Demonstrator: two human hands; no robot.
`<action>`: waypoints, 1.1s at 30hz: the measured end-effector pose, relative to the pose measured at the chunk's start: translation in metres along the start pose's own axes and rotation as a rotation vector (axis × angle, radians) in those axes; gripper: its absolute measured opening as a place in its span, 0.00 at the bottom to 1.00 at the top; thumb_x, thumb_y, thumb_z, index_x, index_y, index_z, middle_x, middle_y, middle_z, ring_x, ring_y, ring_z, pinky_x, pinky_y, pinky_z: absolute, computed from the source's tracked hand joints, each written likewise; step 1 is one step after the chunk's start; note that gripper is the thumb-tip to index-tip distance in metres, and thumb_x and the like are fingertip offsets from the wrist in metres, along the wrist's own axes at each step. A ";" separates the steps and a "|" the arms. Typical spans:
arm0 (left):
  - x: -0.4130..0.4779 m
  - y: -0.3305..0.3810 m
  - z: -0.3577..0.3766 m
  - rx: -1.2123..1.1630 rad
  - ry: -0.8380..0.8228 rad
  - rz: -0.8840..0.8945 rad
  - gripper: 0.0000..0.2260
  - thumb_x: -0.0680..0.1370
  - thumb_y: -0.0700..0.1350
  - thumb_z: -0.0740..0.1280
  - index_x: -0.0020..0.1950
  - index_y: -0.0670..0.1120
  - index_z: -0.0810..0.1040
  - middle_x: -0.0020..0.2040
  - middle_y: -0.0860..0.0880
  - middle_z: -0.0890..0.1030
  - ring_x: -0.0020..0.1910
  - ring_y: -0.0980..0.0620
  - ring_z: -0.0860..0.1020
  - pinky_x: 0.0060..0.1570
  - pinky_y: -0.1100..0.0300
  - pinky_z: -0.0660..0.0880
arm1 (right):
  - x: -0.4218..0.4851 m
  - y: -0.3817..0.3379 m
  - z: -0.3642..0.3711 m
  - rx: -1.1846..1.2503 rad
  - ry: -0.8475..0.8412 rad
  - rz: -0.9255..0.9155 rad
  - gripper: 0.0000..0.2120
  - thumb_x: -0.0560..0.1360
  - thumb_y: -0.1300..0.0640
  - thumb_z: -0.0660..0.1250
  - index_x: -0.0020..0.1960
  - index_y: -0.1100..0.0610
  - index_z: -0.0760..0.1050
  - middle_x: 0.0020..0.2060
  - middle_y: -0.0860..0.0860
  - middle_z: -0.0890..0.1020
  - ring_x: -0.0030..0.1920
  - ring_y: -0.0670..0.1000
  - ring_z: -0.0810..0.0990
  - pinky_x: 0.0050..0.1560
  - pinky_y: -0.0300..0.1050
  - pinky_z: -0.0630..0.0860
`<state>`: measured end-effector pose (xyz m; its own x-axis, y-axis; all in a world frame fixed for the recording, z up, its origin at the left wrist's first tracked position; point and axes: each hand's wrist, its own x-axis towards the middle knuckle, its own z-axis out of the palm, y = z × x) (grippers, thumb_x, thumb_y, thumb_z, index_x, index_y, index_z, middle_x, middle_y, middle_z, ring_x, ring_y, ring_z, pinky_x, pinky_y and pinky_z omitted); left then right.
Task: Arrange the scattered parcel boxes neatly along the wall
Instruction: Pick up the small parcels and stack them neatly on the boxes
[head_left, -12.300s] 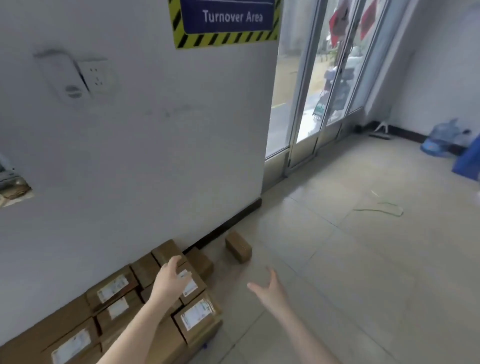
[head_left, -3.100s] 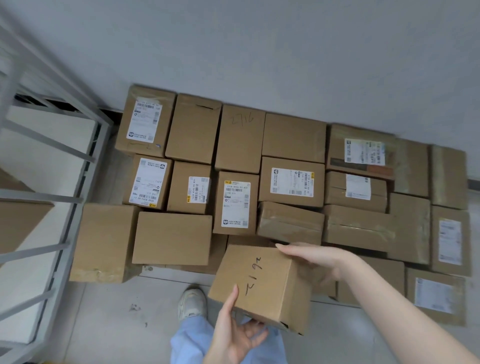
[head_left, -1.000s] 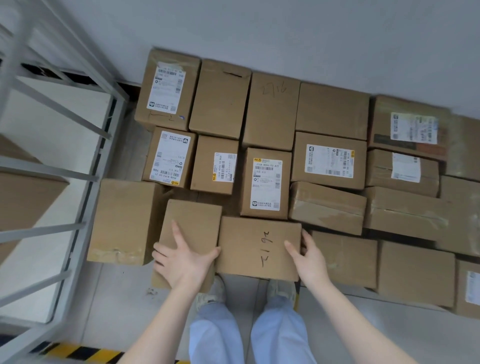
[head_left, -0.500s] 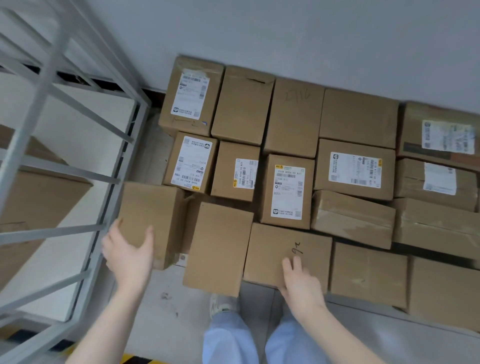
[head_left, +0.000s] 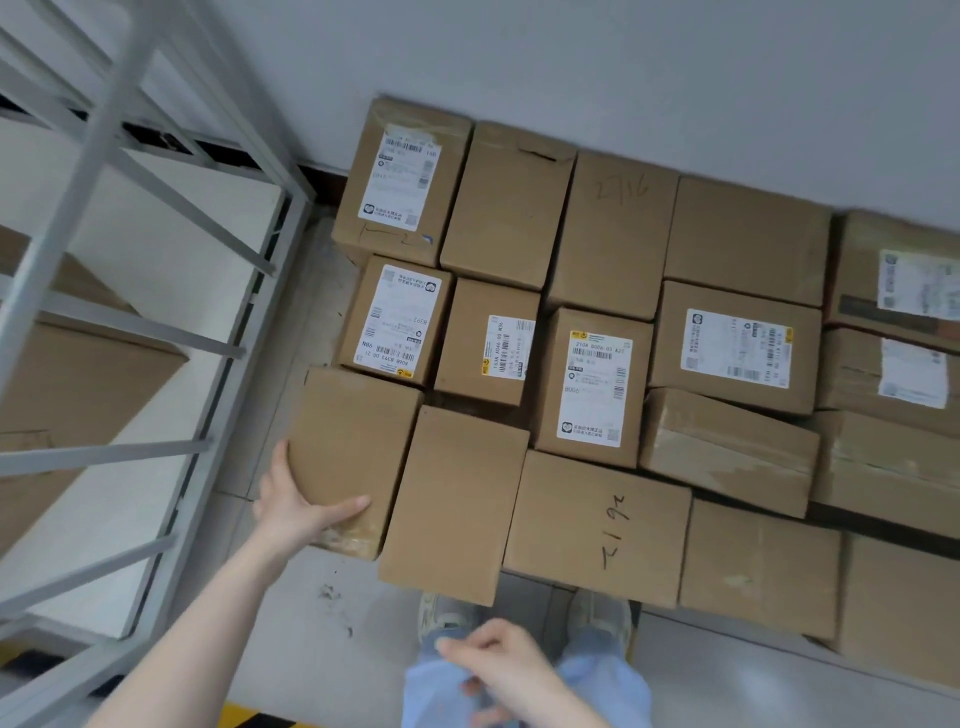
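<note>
Several brown parcel boxes lie in close rows against the grey wall (head_left: 623, 67). My left hand (head_left: 293, 512) presses on the near left corner of the plain box (head_left: 353, 436) at the left end of the front row, thumb on its top, fingers up its left side. That box touches a second plain box (head_left: 457, 499), which sticks out a little toward me. To its right lies the box marked with handwriting (head_left: 597, 525). My right hand (head_left: 498, 670) hangs over my knees, fingers loosely curled, holding nothing.
A grey metal shelf rack (head_left: 171, 332) with a white shelf board and cardboard stands tight on the left, leaving a narrow floor strip beside the boxes. My shoes (head_left: 597, 618) stand just before the front row. Yellow-black floor tape (head_left: 244, 717) shows at the bottom edge.
My left hand reached the left front box and pushed it in against its neighbour. My right hand left the handwritten box and drew back toward my knees.
</note>
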<state>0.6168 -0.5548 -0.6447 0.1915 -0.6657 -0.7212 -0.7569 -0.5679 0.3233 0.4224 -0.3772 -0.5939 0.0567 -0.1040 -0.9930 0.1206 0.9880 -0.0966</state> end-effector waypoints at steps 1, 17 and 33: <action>-0.001 0.001 0.001 -0.031 -0.015 -0.016 0.57 0.59 0.53 0.82 0.77 0.56 0.47 0.74 0.46 0.59 0.72 0.39 0.58 0.70 0.41 0.61 | 0.006 -0.004 0.012 0.140 -0.093 0.039 0.22 0.68 0.46 0.75 0.52 0.58 0.73 0.48 0.51 0.78 0.44 0.47 0.79 0.40 0.43 0.80; -0.004 0.012 -0.012 -0.004 0.025 0.036 0.54 0.63 0.53 0.80 0.78 0.53 0.46 0.76 0.43 0.56 0.75 0.41 0.57 0.72 0.41 0.59 | 0.014 -0.049 0.010 0.092 -0.037 -0.199 0.14 0.76 0.53 0.66 0.59 0.51 0.67 0.56 0.51 0.76 0.42 0.47 0.78 0.45 0.42 0.76; -0.196 0.147 0.142 0.474 -0.417 0.528 0.30 0.77 0.48 0.63 0.77 0.55 0.54 0.76 0.48 0.56 0.72 0.47 0.63 0.67 0.56 0.67 | -0.072 0.003 -0.284 0.660 0.389 -0.118 0.27 0.77 0.56 0.66 0.73 0.60 0.62 0.67 0.59 0.71 0.57 0.57 0.76 0.50 0.51 0.78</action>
<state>0.3787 -0.4386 -0.5427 -0.4409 -0.5008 -0.7449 -0.8837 0.0969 0.4579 0.1375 -0.3344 -0.5423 -0.3305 -0.0363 -0.9431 0.6765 0.6877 -0.2635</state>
